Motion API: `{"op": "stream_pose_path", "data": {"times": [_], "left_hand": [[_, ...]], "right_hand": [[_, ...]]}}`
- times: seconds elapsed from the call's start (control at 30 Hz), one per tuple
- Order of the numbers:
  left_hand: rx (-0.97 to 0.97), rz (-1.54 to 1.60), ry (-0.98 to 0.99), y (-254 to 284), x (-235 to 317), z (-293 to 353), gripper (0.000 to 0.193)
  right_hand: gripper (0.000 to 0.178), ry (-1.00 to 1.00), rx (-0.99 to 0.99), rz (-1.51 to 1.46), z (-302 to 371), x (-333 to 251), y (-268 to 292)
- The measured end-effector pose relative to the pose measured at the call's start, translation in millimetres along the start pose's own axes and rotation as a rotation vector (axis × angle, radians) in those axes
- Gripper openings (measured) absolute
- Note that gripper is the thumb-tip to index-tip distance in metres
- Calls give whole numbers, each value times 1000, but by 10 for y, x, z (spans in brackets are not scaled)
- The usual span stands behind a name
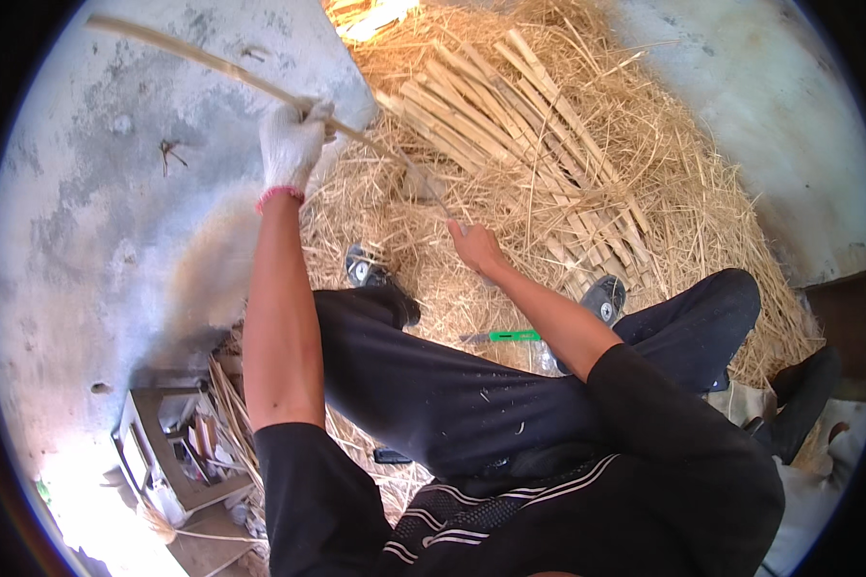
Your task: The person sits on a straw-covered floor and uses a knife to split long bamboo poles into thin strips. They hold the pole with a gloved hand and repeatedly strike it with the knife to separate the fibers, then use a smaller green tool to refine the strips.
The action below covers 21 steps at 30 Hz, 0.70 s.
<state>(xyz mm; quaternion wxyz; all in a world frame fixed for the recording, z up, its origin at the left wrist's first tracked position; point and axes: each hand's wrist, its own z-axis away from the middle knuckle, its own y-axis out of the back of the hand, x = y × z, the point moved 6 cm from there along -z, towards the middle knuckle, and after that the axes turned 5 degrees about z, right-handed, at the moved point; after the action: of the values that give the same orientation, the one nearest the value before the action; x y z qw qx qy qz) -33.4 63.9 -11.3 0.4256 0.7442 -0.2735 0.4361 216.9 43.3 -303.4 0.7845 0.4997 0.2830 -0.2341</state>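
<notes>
A long, thin bamboo strip [212, 63] slants across the upper left, from near the wall down toward the middle. My left hand [294, 146], in a white knitted glove with a pink cuff, is closed around it partway along. My bare right hand [475, 248] is closed at its lower end, nearer my body. The stretch by my right fingers looks thinner and greyer, and the fingertips are small in view. Between my legs, a green-handled tool [515, 336] like a utility knife lies by my right shoe [603, 300].
Split bamboo strips [510, 115] lie in a pile on loose straw [693, 192] ahead of me. A stained pale wall [87, 212] rises at left, another pale surface [760, 115] at right. At lower left stands a wooden box-like frame [168, 452] with scraps inside.
</notes>
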Motion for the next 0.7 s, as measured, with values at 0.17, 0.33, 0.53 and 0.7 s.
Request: {"op": "stream_pose_path", "data": {"times": [0.17,0.33,0.53,0.7], "left_hand": [[23,-26,36,131,-154,12,26],[-16,3,24,194,-121,63,24],[-55,65,-15,148,-142,60,26],[-17,69,22,198,-265,49,21]], "right_hand": [[70,-164,-228,-315,-63,33,-65],[62,-210,-325,-436,-22,-419,349],[68,166,44,-64,150,-409,287],[66,30,0,-37,-116,-117,109]]}}
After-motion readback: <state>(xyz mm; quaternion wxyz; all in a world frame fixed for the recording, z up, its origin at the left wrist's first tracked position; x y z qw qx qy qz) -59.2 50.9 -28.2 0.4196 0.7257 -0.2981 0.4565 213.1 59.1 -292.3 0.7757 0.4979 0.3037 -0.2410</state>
